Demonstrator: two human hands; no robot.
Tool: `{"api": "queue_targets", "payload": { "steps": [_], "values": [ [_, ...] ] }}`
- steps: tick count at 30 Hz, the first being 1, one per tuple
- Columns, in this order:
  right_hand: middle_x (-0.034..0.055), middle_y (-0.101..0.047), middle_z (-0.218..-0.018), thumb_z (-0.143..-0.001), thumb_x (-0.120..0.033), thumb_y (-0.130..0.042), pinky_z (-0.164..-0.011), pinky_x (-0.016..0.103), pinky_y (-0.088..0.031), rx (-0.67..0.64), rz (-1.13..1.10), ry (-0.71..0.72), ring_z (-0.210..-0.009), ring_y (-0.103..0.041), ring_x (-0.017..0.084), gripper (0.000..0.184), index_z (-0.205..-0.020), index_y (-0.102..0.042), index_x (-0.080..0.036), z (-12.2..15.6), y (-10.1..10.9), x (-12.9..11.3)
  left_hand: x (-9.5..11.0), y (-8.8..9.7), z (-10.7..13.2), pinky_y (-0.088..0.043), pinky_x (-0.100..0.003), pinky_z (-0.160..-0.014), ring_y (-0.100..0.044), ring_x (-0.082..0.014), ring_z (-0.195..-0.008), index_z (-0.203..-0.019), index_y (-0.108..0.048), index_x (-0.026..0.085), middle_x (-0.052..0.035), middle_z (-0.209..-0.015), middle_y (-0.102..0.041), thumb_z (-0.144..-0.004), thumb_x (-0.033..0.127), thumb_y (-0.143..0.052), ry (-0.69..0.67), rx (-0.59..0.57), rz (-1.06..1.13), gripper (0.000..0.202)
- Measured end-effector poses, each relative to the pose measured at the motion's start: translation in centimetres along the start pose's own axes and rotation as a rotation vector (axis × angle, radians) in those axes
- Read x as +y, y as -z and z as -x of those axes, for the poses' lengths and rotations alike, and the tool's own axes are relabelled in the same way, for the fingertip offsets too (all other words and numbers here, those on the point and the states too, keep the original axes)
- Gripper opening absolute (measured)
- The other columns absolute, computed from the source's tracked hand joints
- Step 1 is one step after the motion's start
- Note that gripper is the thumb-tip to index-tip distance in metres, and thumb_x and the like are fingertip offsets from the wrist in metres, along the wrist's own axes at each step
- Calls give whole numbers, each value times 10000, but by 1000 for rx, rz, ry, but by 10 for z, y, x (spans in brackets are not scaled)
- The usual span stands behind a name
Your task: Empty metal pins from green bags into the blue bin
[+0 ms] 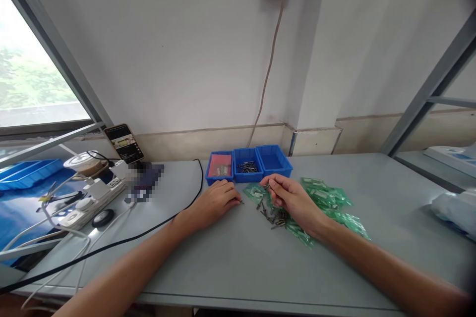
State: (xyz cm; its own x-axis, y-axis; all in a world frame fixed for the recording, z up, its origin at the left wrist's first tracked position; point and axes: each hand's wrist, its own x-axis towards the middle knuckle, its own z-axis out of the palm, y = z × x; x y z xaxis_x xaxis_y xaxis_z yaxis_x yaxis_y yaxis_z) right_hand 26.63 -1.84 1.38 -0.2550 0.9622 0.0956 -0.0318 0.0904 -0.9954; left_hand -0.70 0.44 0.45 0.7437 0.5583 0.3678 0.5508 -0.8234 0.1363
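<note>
My left hand rests low over the table, fingers closed, with the tip of a small metal pin-like part poking out at the fingertips. Held up in front of the bins, my right hand pinches another small metal piece between thumb and fingers; its exact kind is too small to tell. Beneath and beside that hand lies a loose pile of slim dark metal parts. Green clear plastic bags with small pieces inside spread to its right. The blue bin in the middle holds similar metal parts.
A left blue bin contains a reddish packet; a right blue bin stands beside. A black cable crosses the table's left side, near a power strip, a black mouse and a propped phone.
</note>
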Motion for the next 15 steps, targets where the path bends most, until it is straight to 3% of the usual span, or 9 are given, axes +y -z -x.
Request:
{"api": "queue_targets", "payload": {
  "steps": [5, 11, 15],
  "values": [
    [-51, -421, -666, -987, -598, -618, -582, 274, -304, -15, -39, -34, -601, -355, 134, 392, -1059, -710, -223, 1, 0, 2, -1, -1, 1, -404, -343, -860, -566, -206, -962, -1045, -650, 196, -44, -1027, -667, -1101, 285, -533, 25, 1, -22, 157],
    [-19, -472, -820, -976, -595, -640, -584, 278, -277, -15, 19, -4, -625, -363, 116, 418, -1109, -735, -211, 1, 0, -3, -2, 0, 2, -405, -344, -869, -572, -210, -976, -1058, -636, 184, -51, -1034, -666, -1103, 245, -514, 27, 1, -39, 144],
    [-33, -450, -701, -1001, -639, -564, -582, 281, -288, -30, 122, -13, -627, -378, 143, 459, -1050, -712, -207, 3, 0, -5, -1, 1, 3, -405, -339, -876, -591, -200, -975, -1088, -638, 188, -46, -1046, -663, -1105, 234, -504, 43, -17, -48, 143]
  ]
}}
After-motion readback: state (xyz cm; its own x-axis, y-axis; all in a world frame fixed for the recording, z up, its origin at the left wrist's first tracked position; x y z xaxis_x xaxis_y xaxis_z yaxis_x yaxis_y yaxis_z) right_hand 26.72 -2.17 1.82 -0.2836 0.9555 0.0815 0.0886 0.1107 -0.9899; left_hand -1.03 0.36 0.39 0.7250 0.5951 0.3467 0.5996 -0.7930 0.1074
